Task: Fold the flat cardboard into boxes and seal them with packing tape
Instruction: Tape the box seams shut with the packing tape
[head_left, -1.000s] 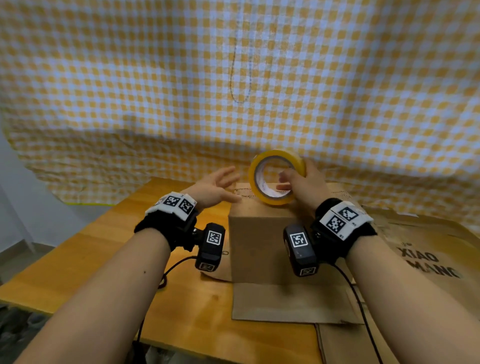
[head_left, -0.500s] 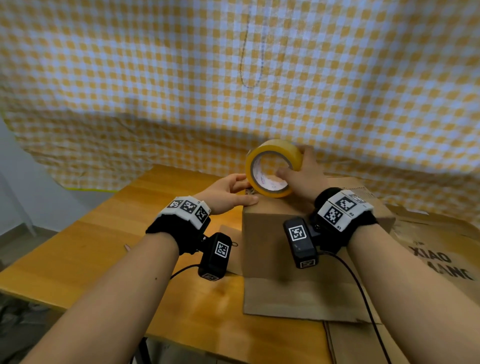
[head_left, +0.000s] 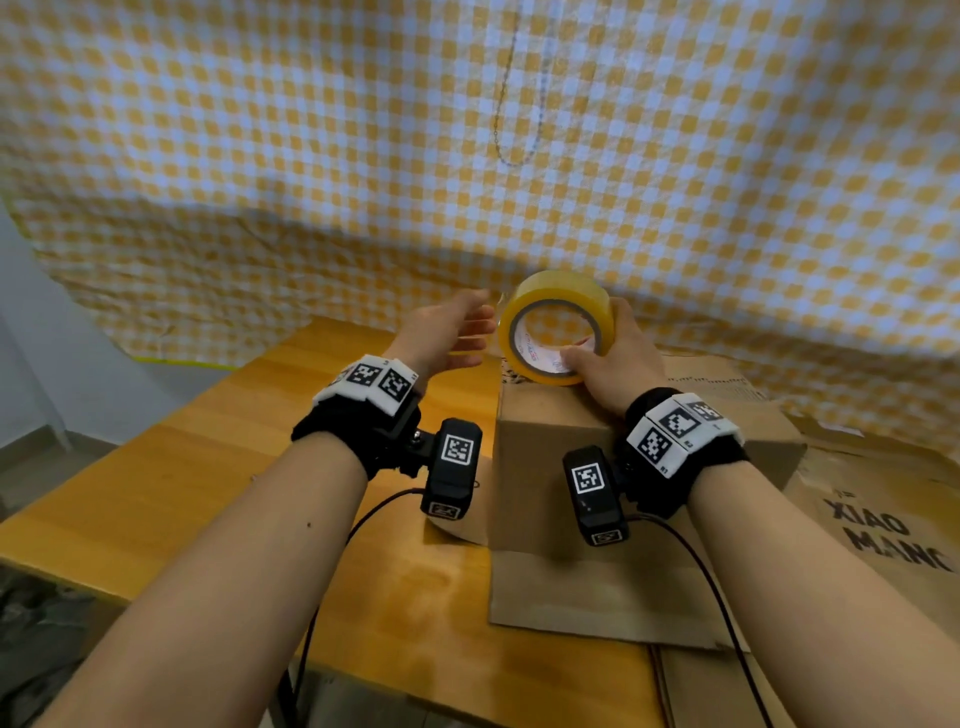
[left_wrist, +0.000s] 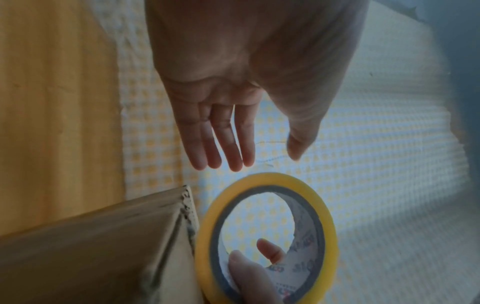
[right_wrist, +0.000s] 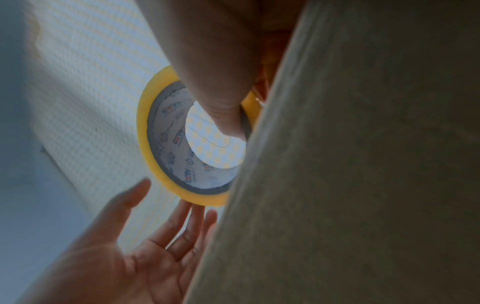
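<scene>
The roll of packing tape (head_left: 555, 327) is glossy, translucent yellow plastic film wound on a paper core (left_wrist: 306, 242) printed in red and blue. Below it at the centre of the frame, the box (head_left: 545, 467) is matt brown corrugated cardboard, its cut edge (left_wrist: 188, 207) rough and frayed. The flat cardboard (head_left: 883, 519) at lower right has the same dull finish with black print. The worktop (head_left: 208, 493) is varnished wood with a soft sheen and visible grain. Across the upper frame hangs a thin woven cloth (head_left: 467, 156) in yellow and white check, matt and creased.
</scene>
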